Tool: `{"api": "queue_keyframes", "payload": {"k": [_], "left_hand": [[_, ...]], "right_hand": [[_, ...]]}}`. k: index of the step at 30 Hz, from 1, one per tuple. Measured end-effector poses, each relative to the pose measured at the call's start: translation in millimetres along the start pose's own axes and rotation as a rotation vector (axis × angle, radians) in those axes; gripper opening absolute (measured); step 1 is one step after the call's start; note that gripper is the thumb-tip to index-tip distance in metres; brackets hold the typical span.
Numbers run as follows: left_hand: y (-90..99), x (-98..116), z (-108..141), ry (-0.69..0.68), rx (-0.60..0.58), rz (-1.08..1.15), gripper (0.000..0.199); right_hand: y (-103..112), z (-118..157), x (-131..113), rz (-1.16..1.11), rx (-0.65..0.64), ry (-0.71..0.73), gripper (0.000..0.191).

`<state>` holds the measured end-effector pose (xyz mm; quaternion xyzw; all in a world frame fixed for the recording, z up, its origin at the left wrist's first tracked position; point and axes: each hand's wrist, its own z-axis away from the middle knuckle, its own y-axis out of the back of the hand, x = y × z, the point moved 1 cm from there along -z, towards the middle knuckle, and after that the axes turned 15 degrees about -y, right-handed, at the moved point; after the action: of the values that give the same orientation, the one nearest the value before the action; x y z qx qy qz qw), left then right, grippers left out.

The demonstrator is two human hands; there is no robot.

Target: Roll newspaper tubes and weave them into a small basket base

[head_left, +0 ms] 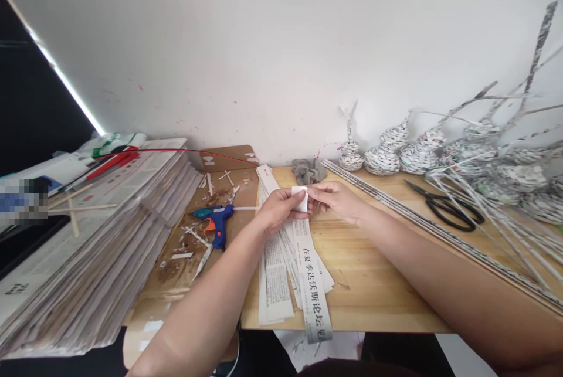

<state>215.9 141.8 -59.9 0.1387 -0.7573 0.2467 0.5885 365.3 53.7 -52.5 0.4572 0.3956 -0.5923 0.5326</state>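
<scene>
Over the middle of the table, my left hand [279, 208] pinches the upper end of a newspaper strip [313, 286] between thumb and fingers. That end looks folded and white, and the printed length seems to hang down past the table's front edge. My right hand [335, 198] closes its fingertips on the right edge of the same end; its other fingers are curled. Beneath my hands lies a fanned pile of newspaper strips [275, 289]. To the left of them, a blue glue gun [220, 224] rests on a stained cardboard sheet [176, 283].
A tall newspaper stack [145, 236] fills the left side. Black scissors [448, 207] and long rolled paper sticks [396, 207] lie on the right. Several woven paper gourd shapes [382, 160] line the wall, beside a grey cloth [309, 170].
</scene>
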Motion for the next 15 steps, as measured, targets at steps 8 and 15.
{"api": "queue_keyframes", "payload": {"k": [8, 15], "left_hand": [[-7.0, 1.5, 1.0, -0.009, 0.013, -0.137, 0.039], [-7.1, -0.2, 1.9, -0.017, -0.013, -0.153, 0.04]], "right_hand": [[2.9, -6.5, 5.9, -0.016, 0.059, 0.056, 0.035], [4.4, -6.7, 6.8, -0.034, 0.085, 0.047, 0.036]]}}
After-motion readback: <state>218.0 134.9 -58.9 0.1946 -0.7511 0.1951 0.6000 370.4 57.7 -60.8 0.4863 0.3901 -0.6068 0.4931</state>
